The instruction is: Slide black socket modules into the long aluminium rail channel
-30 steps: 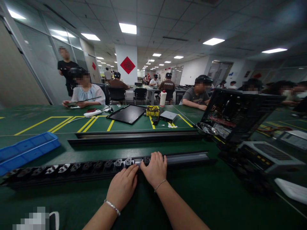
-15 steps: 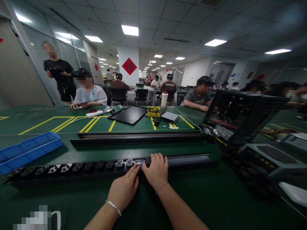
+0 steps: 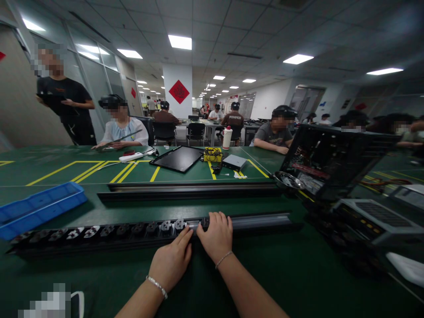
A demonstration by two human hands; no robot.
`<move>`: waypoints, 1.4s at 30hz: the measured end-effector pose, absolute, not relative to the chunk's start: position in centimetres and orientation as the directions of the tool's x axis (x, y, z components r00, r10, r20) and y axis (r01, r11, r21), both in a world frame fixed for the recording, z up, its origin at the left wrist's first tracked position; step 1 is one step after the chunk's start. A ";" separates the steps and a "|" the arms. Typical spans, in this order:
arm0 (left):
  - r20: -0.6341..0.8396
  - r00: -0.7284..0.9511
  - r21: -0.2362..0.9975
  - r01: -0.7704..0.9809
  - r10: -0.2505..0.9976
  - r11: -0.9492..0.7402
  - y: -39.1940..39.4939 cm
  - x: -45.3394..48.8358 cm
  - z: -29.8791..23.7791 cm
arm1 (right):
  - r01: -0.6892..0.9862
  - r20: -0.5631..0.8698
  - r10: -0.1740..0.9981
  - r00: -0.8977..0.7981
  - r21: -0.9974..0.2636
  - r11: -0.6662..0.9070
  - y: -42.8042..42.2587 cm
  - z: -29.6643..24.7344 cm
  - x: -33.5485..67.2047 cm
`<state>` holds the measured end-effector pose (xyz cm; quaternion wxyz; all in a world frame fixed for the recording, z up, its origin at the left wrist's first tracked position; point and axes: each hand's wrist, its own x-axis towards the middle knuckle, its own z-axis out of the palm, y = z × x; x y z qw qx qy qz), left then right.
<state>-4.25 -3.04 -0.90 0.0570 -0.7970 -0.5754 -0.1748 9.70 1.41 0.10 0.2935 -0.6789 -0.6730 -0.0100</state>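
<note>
A long black channel rail [image 3: 99, 249] lies across the green table, slightly slanted. Several small socket-like blocks [image 3: 92, 231], some black and some pale grey, sit in a row along its left part. My left hand [image 3: 170, 263] has its fingers stretched forward, the tips touching the rail just right of the last pale block [image 3: 179, 224]. Close beside it, my right hand [image 3: 217, 236] is closed around a small black block [image 3: 205, 222] in the rail, most of it hidden by the fingers. The rail's right end [image 3: 261, 221] shows a bare grey inner strip.
Another black rail [image 3: 192, 193] lies behind. A blue bin [image 3: 43, 207] is at left. An opened computer case [image 3: 331, 159], a metal bowl [image 3: 288, 179] and a power supply [image 3: 374, 216] stand at right. Farther back are a black panel [image 3: 179, 158] and a yellow box [image 3: 212, 154] with cables.
My hands and the rail have hardly moved. At the back left, a standing person has shifted left, and the seated person has tilted up a flat, thin object.
</note>
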 end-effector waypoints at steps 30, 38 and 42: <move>0.272 0.220 0.292 0.909 0.937 -0.298 -2.9 -4.5 -1.1 | 0.930 0.432 0.897 0.093 -0.360 0.077 1.5 -0.2 9.7; 0.249 0.228 0.260 0.921 0.941 -0.292 -2.8 -4.3 -0.9 | 0.935 0.436 0.895 0.088 -0.347 0.077 1.6 -0.1 9.7; 0.244 0.233 0.263 0.918 0.941 -0.295 -2.7 -4.4 -1.1 | 0.935 0.450 0.888 0.093 -0.346 0.077 1.6 -0.3 9.7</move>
